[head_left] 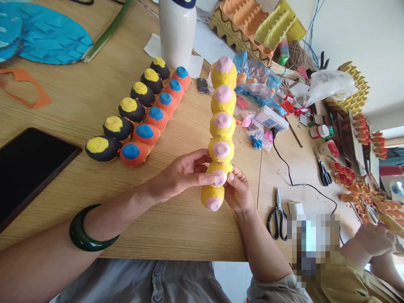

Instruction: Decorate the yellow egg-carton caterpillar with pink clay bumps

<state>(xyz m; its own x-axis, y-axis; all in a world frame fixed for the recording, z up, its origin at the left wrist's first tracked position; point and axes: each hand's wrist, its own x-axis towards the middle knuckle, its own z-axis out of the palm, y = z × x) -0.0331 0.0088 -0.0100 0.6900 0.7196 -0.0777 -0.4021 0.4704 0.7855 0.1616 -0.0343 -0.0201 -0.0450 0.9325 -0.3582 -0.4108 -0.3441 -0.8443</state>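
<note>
The left hand [184,172], a dark green bangle [90,229] at its wrist, curls its fingers [205,179] firmly over the second cup from the near end of a yellow egg-carton strip [223,109] with pink-painted tips. The right hand [238,191] pinches the same cup from the other side, its fingertips [231,177] pressed against it. The strip is held above a wooden table [176,227], just beside a black egg-carton strip [132,101] with yellow tops and an orange egg-carton strip [156,113] with blue tops. Black-handled scissors [277,219] lie near the right hand.
</note>
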